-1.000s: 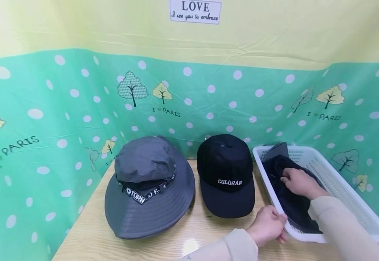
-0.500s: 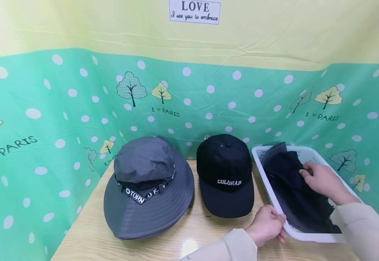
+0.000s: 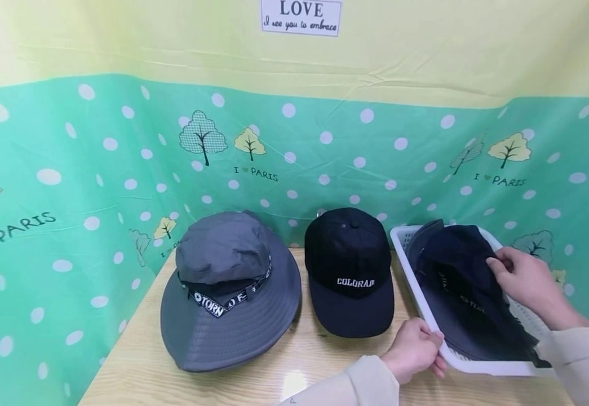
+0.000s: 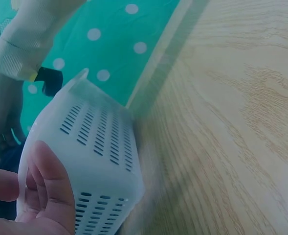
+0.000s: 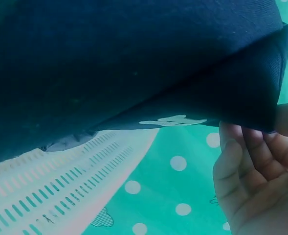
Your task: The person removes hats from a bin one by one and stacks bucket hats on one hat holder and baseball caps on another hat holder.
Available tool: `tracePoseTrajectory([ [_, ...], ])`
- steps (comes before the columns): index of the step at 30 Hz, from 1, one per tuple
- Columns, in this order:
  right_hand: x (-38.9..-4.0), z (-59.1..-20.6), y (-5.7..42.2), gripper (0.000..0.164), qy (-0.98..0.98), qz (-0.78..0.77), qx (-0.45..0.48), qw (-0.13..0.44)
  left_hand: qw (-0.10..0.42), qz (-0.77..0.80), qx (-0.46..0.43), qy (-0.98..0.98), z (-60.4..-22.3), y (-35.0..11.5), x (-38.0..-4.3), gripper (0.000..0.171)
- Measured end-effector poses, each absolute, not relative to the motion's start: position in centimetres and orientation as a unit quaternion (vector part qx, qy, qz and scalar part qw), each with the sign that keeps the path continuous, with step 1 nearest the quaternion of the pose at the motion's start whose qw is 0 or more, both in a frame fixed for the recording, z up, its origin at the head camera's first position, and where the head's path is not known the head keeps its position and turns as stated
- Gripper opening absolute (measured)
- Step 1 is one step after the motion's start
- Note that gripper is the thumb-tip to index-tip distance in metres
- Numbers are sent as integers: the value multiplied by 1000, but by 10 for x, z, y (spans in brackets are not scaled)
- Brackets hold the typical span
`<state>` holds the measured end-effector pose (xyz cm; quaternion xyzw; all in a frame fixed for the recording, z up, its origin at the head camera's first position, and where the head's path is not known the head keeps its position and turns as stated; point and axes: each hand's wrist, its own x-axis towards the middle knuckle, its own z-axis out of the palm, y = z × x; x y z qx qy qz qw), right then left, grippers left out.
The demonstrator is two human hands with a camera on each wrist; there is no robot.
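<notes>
My right hand (image 3: 532,285) pinches the edge of a dark navy hat (image 3: 459,251) between thumb and fingers. The hat lies tilted in the white plastic basket (image 3: 507,369), and pale lettering shows on its dark lower part. In the right wrist view, a white emblem (image 5: 175,120) marks the cloth beside the pinching fingers (image 5: 232,161). A grey brim (image 3: 426,231) sticks up at the basket's back left corner, partly covered by the hat. With thumb and fingers, my left hand (image 3: 416,349) grips the basket's near left rim, also seen in the left wrist view.
Left of the basket, a black baseball cap (image 3: 352,265) with white lettering sits on the wooden table (image 3: 294,355). Farther left is a wide-brimmed grey hat (image 3: 228,287) with a printed band. A green and yellow curtain (image 3: 324,124) hangs close behind and at both sides.
The right hand has moved right from over the basket's left part, drawing the hat's edge along and spreading it wider, so its lettering shows. The left hand keeps its hold on the rim.
</notes>
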<state>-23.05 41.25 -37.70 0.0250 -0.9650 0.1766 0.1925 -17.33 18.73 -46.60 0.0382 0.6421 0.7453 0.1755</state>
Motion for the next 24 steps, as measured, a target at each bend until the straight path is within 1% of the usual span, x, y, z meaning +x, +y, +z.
tracePoseTrajectory([
  [7, -224, -367, 408, 24, -952, 189, 23, 241, 177, 741, 40, 647, -464, 185, -175, 20],
  [14, -213, -353, 393, 29, -946, 198, 20, 257, 178, 734, 45, 654, -464, 184, -177, 21],
  [20, -207, -343, 375, 20, -931, 198, 42, 305, 166, 716, 50, 676, -460, 177, -176, 20],
  [24, -204, -344, 365, 13, -915, 197, 69, 346, 129, 644, 69, 751, -451, 167, -177, 18],
])
